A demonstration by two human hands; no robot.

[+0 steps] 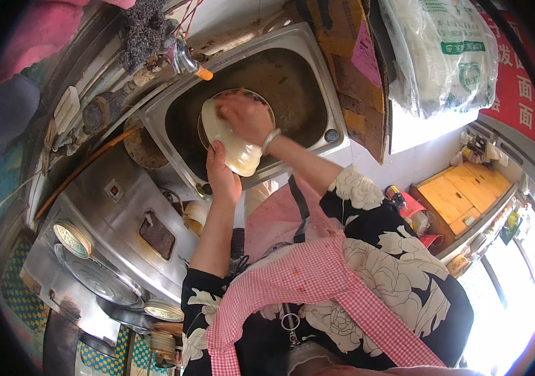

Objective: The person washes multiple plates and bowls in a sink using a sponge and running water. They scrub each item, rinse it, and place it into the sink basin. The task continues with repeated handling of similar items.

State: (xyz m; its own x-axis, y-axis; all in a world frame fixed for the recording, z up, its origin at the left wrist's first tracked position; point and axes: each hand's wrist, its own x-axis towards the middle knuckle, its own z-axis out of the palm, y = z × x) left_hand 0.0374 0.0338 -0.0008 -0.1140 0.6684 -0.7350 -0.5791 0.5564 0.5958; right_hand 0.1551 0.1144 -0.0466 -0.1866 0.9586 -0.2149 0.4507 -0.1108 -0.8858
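Note:
My left hand (224, 176) grips the near rim of a pale cream bowl (241, 157), thumb on top. The bowl is tilted over a stainless steel sink (302, 40), and its wet side shines. My right hand (248, 117), with a pale bangle at the wrist, lies against the bowl's far part. Its fingers are blurred, and I cannot tell whether they hold anything. Behind the hands shows a round rim, partly hidden by the bowl. Brownish water with dark bits appears to stand in the sink.
An orange-tipped spout (204, 73) juts over the sink's back left edge. A cardboard box (356, 108) stands close on the right. At left is a steel cabinet (121, 192) with stacked bowls (72, 239) and a round metal lid (100, 277). A wooden stick (86, 171) leans beside it.

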